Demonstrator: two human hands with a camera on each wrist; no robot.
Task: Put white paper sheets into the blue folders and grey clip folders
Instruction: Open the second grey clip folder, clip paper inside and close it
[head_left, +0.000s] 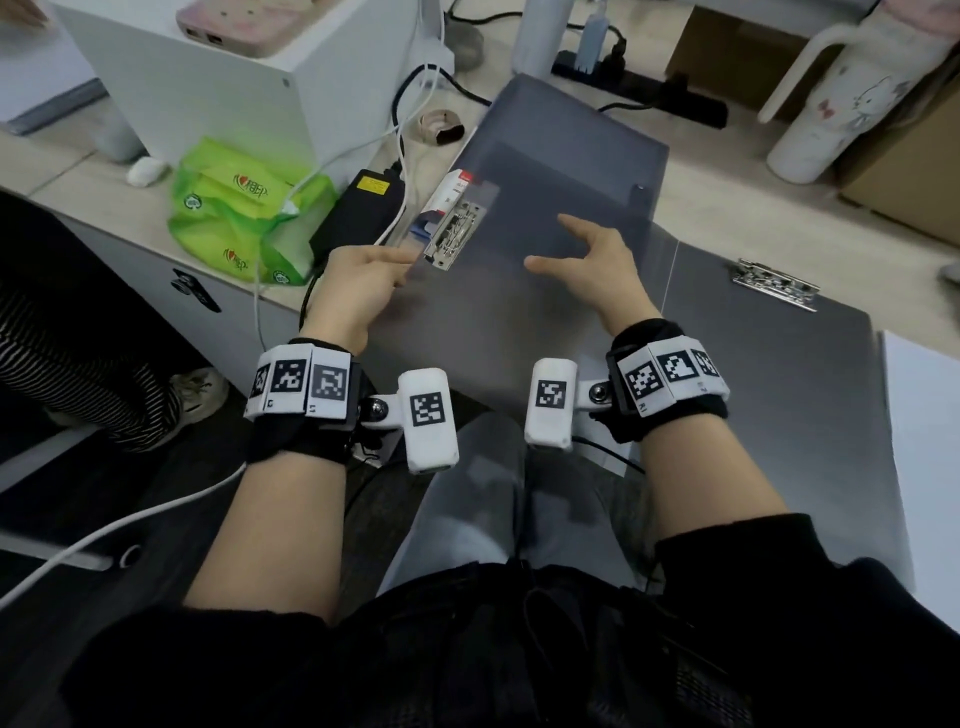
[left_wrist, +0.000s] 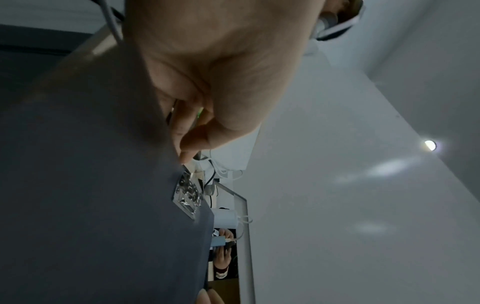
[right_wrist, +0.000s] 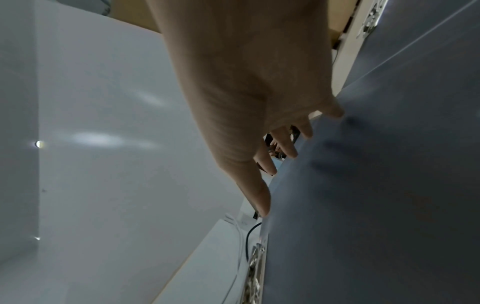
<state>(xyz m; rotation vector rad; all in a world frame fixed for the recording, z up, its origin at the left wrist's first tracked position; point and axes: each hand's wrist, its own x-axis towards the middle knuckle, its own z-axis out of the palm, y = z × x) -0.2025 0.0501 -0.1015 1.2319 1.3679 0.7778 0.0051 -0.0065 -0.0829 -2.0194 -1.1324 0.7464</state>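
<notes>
A grey clip folder (head_left: 561, 171) is held tilted above the desk edge, with a metal clip (head_left: 454, 236) near its left edge. My left hand (head_left: 397, 267) pinches that left edge just below the clip; the left wrist view shows the fingers (left_wrist: 192, 142) curled against the grey cover (left_wrist: 91, 185). My right hand (head_left: 569, 247) is spread open over the cover's middle, and its fingertips (right_wrist: 262, 207) touch the grey surface (right_wrist: 376, 185). A second grey panel (head_left: 769, 395) with its own metal clip (head_left: 774, 283) lies flat to the right. White paper (head_left: 930, 447) lies at the far right.
Green tissue packs (head_left: 244, 208) and a black power adapter (head_left: 363, 208) with cables sit left of the folder. Behind are a white box (head_left: 234, 78), a power strip (head_left: 644, 88), a white tumbler (head_left: 841, 104) and a cardboard box (head_left: 909, 171). Another person's striped leg (head_left: 67, 353) is at the left.
</notes>
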